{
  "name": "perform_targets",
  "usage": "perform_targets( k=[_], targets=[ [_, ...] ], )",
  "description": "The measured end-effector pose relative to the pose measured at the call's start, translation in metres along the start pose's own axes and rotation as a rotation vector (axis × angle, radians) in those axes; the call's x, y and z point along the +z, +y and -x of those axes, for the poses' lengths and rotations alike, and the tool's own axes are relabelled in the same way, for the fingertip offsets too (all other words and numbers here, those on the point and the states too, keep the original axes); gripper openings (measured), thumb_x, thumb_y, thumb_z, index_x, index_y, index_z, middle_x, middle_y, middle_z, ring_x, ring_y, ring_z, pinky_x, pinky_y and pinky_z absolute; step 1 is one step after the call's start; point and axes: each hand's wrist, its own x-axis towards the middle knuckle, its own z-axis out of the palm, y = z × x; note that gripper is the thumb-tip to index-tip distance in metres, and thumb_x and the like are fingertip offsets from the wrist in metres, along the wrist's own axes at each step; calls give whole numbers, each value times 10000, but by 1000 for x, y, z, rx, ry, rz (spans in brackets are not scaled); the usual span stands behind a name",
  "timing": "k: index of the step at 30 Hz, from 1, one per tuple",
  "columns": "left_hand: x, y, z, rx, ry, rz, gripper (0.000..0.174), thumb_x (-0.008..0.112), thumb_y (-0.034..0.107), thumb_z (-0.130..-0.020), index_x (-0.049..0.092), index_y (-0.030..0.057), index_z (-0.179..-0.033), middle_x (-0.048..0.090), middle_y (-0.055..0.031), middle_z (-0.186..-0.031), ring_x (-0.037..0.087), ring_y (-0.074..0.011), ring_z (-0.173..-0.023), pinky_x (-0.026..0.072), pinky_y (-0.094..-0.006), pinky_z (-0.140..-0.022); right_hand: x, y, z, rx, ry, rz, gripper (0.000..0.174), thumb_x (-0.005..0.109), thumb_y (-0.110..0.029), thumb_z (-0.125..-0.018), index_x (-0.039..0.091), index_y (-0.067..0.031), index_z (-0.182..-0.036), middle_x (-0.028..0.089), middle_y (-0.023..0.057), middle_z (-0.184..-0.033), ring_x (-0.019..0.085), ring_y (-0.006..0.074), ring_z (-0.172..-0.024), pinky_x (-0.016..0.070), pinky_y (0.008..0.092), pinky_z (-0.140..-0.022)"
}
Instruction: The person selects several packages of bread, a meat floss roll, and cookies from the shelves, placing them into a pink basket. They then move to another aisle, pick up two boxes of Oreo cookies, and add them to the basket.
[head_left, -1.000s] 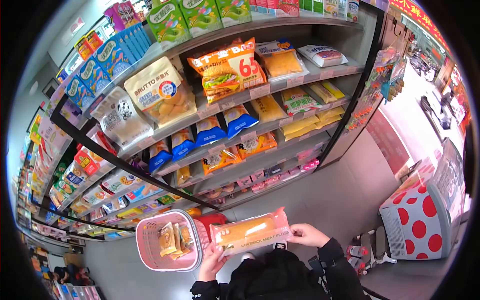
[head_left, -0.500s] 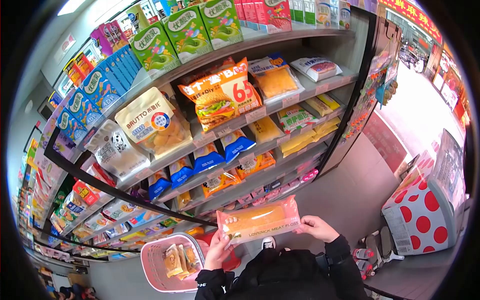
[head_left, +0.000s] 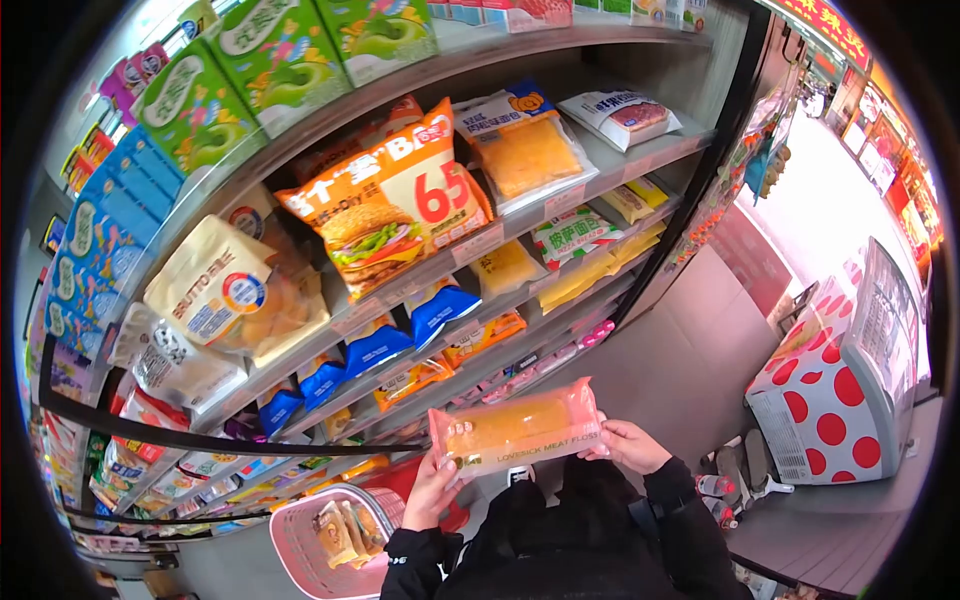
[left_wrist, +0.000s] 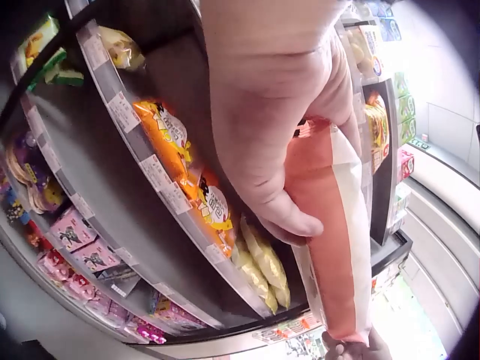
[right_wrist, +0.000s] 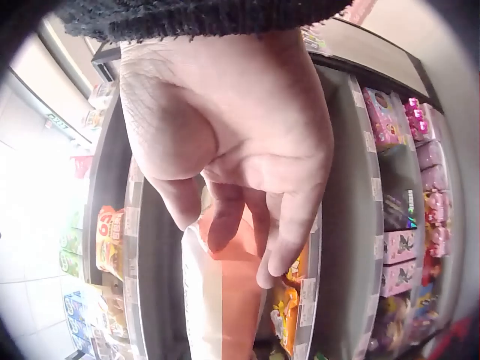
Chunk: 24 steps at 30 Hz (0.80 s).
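Lower centre of frame: left hand point(head_left: 430, 494), right hand point(head_left: 636, 446) pinching opposite ends, Lovesick Meat Floss bread pack point(head_left: 515, 428). Light pressure best; likely crushable.

Black sleeve point(head_left: 418, 570) wrapping the arm behind the left hand point(head_left: 432, 488), small white marking point(head_left: 398, 561) showing there; behind the right hand point(head_left: 635, 447), a fuzzy dark cuff point(right_wrist: 202, 21) is bordering the wrist, black clothing point(head_left: 570, 540) filling in between!
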Motion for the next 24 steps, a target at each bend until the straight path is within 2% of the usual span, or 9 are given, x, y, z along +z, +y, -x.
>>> perform_targets(
  k=[5, 9, 11, 18, 20, 21, 22, 23, 24],
  targets=[
    [20, -25, -46, -40, 12, 66, 581, 586, 282, -761, 293, 43, -1201, 437, -100, -1142, 470, -234, -1024, 415, -380, -840, -51, -15, -9, -45, 6, -285, 332, 416, -233, -868, 412, 10, -1094, 483, 129, -1074, 505, 230, -969, 395, 338, -858],
    [53, -48, -89, -79, 61, 108, 533, 547, 271, -791, 293, 43, -1202, 435, -112, -1143, 467, -241, -1027, 409, -381, -853, -108, -48, -13, -20, -8, -254, 290, 433, -193, -858, 429, 14, -1061, 489, 133, -1065, 522, 234, -940, 416, 338, -837],
    [70, -60, -111, -138, 121, 134, 447, 508, 213, -818, 321, 15, -1173, 445, -120, -1124, 473, -245, -1017, 423, -379, -840, -140, -61, -16, 121, 127, -61, 248, 420, -149, -853, 434, 40, -1013, 510, 146, -1021, 561, 241, -876, 448, 307, -787],
    [103, -115, -193, -207, 169, 322, 399, 484, 169, -831, 328, 4, -1159, 433, -145, -1132, 468, -258, -1025, 409, -406, -864, -246, -82, -57, 199, 295, 124, 198, 424, -144, -820, 474, -6, -953, 513, 78, -866, 582, 197, -747, 490, 288, -666],
    [95, -133, -218, -211, 184, 352, 384, 483, 156, -831, 333, 5, -1151, 430, -145, -1136, 463, -271, -1030, 406, -416, -866, -266, -87, -76, 226, 414, 408, 177, 443, -147, -803, 514, -11, -892, 540, 95, -805, 584, 191, -683, 481, 284, -601],
    [96, -136, -228, -248, 169, 349, 381, 484, 149, -829, 335, 3, -1148, 431, -143, -1131, 460, -281, -1031, 403, -423, -868, -277, -85, -87, 223, 407, 413, 177, 443, -147, -803, 514, -11, -892, 540, 95, -805, 584, 191, -683, 481, 284, -601],
    [95, -140, -239, -285, 152, 347, 377, 485, 142, -828, 336, 1, -1144, 432, -141, -1127, 457, -290, -1032, 400, -429, -871, -288, -81, -99, 176, 402, 605, 169, 454, -144, -787, 527, -6, -852, 545, 109, -759, 583, 189, -661, 469, 288, -576],
    [82, -149, -250, -330, 138, 298, 391, 491, 215, -829, 347, 50, -1153, 454, -112, -1104, 452, -287, -1028, 409, -435, -847, -298, -78, -109, 127, 396, 795, 163, 465, -141, -771, 540, -1, -811, 550, 124, -713, 581, 187, -640, 456, 291, -551],
    [82, -146, -257, -327, 140, 300, 391, 491, 215, -829, 347, 50, -1153, 454, -112, -1104, 452, -287, -1028, 409, -435, -847, -300, -77, -119, 127, 392, 796, 163, 465, -141, -771, 540, -1, -811, 550, 124, -713, 581, 187, -640, 456, 291, -551]
  ],
)
